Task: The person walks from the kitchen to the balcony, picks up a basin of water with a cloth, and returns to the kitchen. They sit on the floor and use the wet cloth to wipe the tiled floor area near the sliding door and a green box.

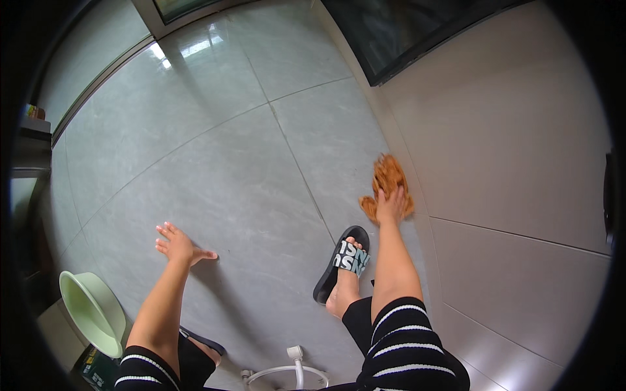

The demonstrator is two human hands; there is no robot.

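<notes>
In the head view, looking down on a grey tiled floor (pixel 202 163). Right of centre, can make out the right hand (pixel 392 206), laid back-up over a crumpled orange-brown cloth (pixel 388 172), with the fingertips partly lost among the folds; cannot tell whether gripping or merely pressing. For the cloth, look to the middle right, on the floor just beside the foot of the beige panel (pixel 502 130). Left of centre and lower, note the left hand (pixel 178 247), with fingers and thumb spread wide and nothing in hold; cannot tell whether resting on the floor or just above.

Would worry first about the cloth: bunched rather than flat, so could roll up or skid under an uneven push, putting bare palm on tile. So near the panel, could jam against the base and scrape the knuckles. Might also snag under the black slipper (pixel 352 256), just below and left, if dragged toward the lower edge. If leaning on the left hand, could slide on smooth tile, more so if damp; cannot tell dampness. At bottom centre, mind the white wheeled base (pixel 298 371), likely to roll if bumped. At lower left, could knock the pale green basin (pixel 98 309) with a careless leftward swing
</notes>
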